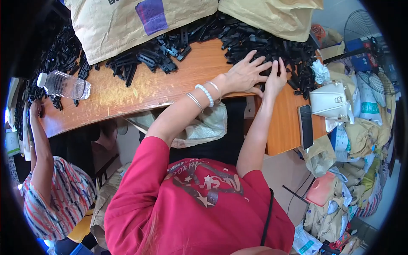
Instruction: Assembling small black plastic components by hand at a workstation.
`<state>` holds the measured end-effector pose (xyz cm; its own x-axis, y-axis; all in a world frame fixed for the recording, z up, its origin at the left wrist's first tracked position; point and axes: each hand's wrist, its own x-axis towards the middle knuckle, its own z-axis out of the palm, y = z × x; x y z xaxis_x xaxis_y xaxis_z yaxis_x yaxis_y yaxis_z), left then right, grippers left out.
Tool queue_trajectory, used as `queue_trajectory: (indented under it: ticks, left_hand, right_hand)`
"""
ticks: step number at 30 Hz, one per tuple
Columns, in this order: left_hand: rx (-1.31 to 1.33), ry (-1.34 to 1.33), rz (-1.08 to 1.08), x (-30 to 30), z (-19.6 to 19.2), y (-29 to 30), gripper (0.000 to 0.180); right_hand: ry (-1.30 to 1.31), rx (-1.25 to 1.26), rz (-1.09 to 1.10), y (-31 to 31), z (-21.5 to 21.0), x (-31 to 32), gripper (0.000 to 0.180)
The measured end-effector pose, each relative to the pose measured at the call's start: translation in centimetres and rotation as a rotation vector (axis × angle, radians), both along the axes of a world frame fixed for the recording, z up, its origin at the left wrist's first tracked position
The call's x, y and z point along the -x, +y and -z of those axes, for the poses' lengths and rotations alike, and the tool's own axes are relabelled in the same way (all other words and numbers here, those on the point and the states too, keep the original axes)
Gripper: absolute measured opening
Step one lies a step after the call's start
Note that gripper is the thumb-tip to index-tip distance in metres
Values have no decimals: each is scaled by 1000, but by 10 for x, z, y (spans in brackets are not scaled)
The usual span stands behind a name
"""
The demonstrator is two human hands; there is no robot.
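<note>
A long heap of black plastic parts (255, 42) lies along the far side of the wooden table (170, 80). My left hand (245, 74), with a bead bracelet and thin bangles on the wrist, lies flat on the near edge of the heap with fingers spread. My right hand (276, 78) is just to its right, fingers stretched onto the same parts. Neither hand visibly holds a part. More black parts (144, 59) lie in a second cluster to the left.
Two brown sacks (127, 25) (272, 15) lean over the heap at the back. A plastic water bottle (63, 85) lies at the left; a white handbag (329, 100) and a dark phone (305, 126) sit at the right. Another person in a striped shirt (55, 195) works at left.
</note>
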<state>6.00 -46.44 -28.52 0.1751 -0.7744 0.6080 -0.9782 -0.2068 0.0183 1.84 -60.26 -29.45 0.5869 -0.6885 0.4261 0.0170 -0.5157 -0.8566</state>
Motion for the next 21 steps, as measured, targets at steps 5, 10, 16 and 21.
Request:
queue_trajectory:
  ticks: [5,10,16,21]
  left_hand:
    - [5,84,-193,2,5,32,41]
    - [-41,131,-367,7,1,61,38]
    - [6,180,-375,25,-5,81,53]
    - [92,283,-348,43,-10,111,60]
  right_hand:
    - [0,72,-154,34,0,-12,36]
    - [0,172,-241,72,5,-23,45]
    - [-83,209,-249,75,-1,-11,46]
    - [26,380,-164,72,4,12,43]
